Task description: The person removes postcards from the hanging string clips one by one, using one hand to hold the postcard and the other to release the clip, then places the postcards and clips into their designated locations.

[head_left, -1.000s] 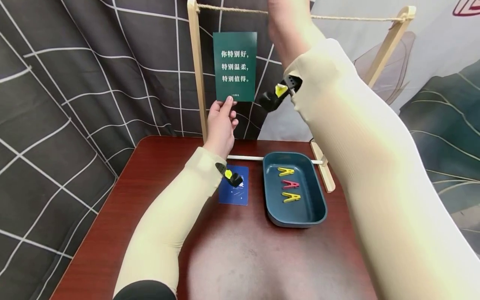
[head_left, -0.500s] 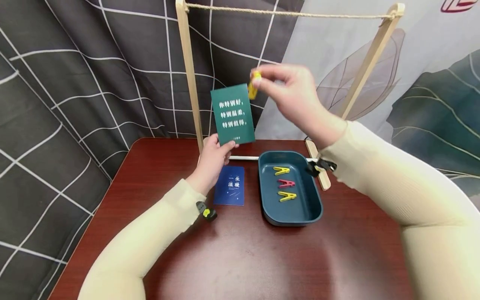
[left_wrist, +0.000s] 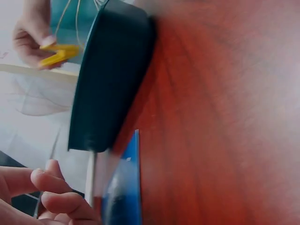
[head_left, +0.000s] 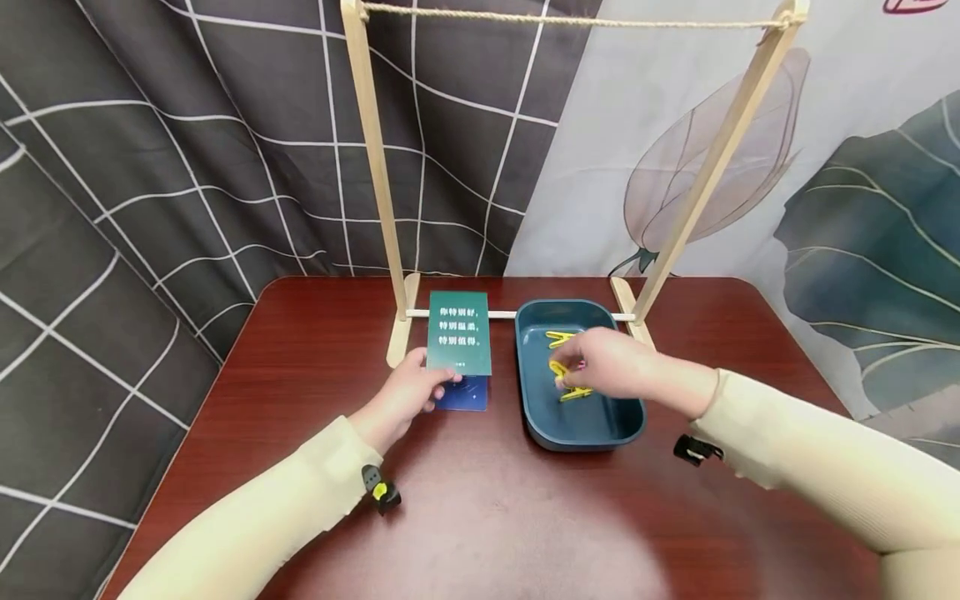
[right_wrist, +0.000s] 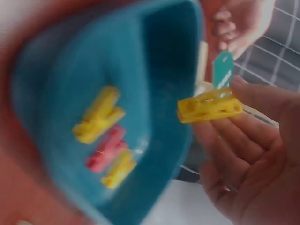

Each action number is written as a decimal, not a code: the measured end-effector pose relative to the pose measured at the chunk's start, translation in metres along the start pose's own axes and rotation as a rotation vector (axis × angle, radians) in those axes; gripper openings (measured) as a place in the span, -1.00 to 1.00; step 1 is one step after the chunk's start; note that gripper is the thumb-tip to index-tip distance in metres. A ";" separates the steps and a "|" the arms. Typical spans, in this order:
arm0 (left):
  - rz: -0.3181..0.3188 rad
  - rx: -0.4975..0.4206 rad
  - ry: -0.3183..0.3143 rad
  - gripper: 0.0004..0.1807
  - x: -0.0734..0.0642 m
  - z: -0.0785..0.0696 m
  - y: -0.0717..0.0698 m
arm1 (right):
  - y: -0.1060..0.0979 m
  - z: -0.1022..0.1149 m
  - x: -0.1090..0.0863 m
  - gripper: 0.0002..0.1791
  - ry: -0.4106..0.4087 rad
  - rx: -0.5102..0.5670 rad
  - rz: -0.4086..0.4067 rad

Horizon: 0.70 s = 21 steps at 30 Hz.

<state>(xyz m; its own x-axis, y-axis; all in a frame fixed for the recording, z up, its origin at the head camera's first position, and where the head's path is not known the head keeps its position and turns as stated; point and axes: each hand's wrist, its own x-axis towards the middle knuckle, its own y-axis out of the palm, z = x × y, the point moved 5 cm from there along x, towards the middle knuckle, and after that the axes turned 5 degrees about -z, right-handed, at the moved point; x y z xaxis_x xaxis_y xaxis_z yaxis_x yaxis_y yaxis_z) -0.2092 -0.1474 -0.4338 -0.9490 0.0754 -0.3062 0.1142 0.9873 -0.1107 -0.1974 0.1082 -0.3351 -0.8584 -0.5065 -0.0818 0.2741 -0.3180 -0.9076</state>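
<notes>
My left hand (head_left: 401, 392) pinches the lower edge of a green card (head_left: 459, 329) with white writing. The card is held over a blue card (head_left: 467, 395) on the table and covers most of it. Between thumb and fingers, my right hand (head_left: 615, 362) holds a yellow clothespin (right_wrist: 209, 107), above a dark blue tray (head_left: 588, 432). Inside the tray lie a yellow clothespin (right_wrist: 98, 116), a red clothespin (right_wrist: 107, 149) and another yellow clothespin (right_wrist: 119, 168). My right hand mostly hides the red one in the head view.
Behind the cards and tray stands a wooden frame, with a left post (head_left: 377, 158), a right post (head_left: 712, 167) and a rope (head_left: 570, 18) strung across the top. A white rod (head_left: 501, 315) joins its feet. Curtains hang behind the reddish-brown table (head_left: 517, 517).
The left hand has lowered the green card from near the rope to over the blue card. The right hand has come down from the rope's height to the tray, holding the yellow clothespin.
</notes>
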 end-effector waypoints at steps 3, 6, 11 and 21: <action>0.014 0.017 -0.049 -0.68 -0.002 0.012 0.000 | 0.019 -0.011 -0.007 -0.87 -0.009 -0.009 0.085; 0.018 0.032 -0.088 -0.66 -0.002 0.021 -0.001 | 0.030 -0.020 -0.010 -0.92 0.021 -0.017 0.132; 0.036 0.017 -0.148 -0.55 -0.007 0.031 -0.002 | 0.041 -0.026 -0.011 -0.84 0.037 -0.066 0.169; 0.145 0.081 -0.234 0.01 -0.033 0.034 -0.009 | 0.059 -0.027 -0.016 -0.82 0.047 -0.166 0.202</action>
<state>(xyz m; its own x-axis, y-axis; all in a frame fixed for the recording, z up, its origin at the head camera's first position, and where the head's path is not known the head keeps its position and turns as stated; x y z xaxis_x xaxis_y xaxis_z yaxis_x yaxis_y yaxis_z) -0.1686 -0.1631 -0.4548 -0.8286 0.1709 -0.5332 0.2754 0.9535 -0.1223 -0.1794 0.1192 -0.3990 -0.8139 -0.5071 -0.2836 0.3703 -0.0766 -0.9258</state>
